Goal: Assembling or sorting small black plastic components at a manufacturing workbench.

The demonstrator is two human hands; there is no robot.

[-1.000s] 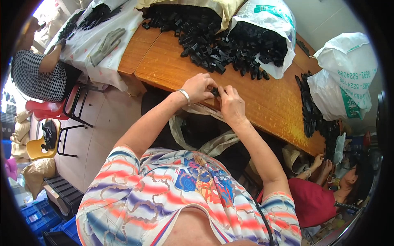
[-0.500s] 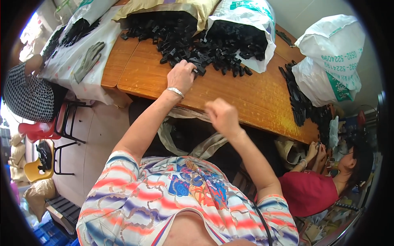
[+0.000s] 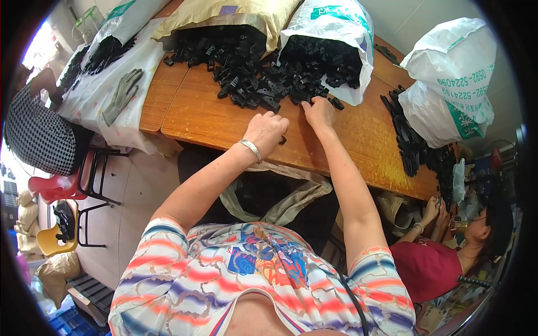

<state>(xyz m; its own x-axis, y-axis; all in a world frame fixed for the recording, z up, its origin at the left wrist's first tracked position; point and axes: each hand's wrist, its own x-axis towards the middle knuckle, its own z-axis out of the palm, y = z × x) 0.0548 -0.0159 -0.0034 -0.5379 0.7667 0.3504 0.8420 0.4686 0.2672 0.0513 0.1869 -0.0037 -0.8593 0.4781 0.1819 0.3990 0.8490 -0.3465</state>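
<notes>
My left hand (image 3: 266, 134), with a bracelet at its wrist, is closed over the tabletop near its front edge. A small black plastic part (image 3: 283, 140) sticks out beside its fingers. To its right, my right hand (image 3: 320, 116) reaches to the near edge of a loose pile of black plastic parts (image 3: 246, 87). Its fingers are bent and pinched on a part there, mostly hidden by the hand. The pile spills from a tan sack (image 3: 224, 14) and a white sack (image 3: 358, 61), both lying with their mouths toward me.
The wooden table (image 3: 196, 112) ends just before my body, with a cloth bag (image 3: 300, 201) hanging below. More black parts (image 3: 406, 140) and white bags (image 3: 448, 101) stand right. A co-worker in red (image 3: 428, 269) works there; another person (image 3: 39, 134) sits left, near a glove (image 3: 120, 95).
My left hand has drawn back from the pile toward the table's front edge with a black part. My right hand has moved forward from the edge to the pile.
</notes>
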